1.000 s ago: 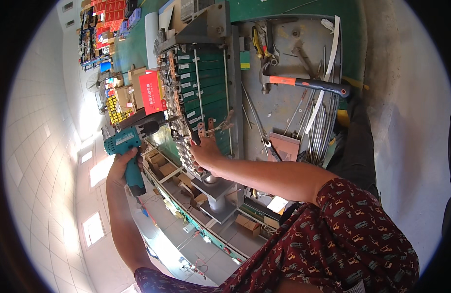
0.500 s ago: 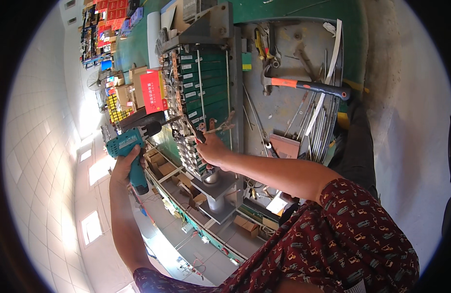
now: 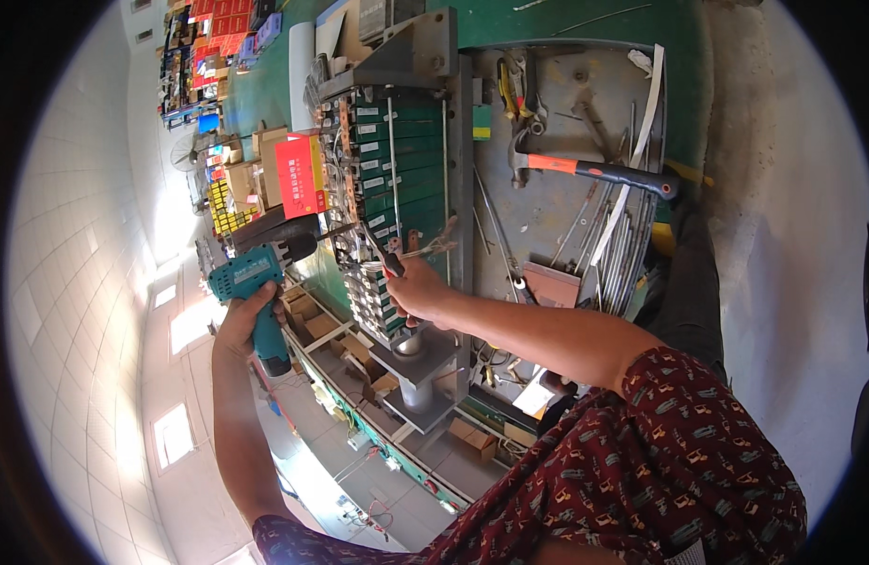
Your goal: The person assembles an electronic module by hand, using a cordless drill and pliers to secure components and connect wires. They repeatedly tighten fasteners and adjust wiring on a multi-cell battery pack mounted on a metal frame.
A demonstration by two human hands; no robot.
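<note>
My left hand (image 3: 243,318) grips a teal cordless drill (image 3: 246,273) around its handle. The drill's black chuck and long thin bit point right, the tip close to the row of metal terminals (image 3: 367,297) on a stack of green battery cells (image 3: 416,141). Closed near those terminals, my right hand (image 3: 421,290) holds a slim tool with a black and red handle (image 3: 394,266); its far end reaches among the terminals and its kind is unclear. Loose wires or ties (image 3: 439,243) stick out beside that hand.
A steel frame (image 3: 461,188) clamps the stack. To its right, a grey tray (image 3: 547,221) holds a claw hammer (image 3: 599,172), pliers (image 3: 510,89), and several metal rods (image 3: 623,245). A red box (image 3: 298,177) stands behind the drill. Below runs a green-edged bench (image 3: 397,460) with wires.
The view has shifted slightly, so the stack and tray appear a little further right. Both hands keep their holds, and the drill bit stays by the terminals.
</note>
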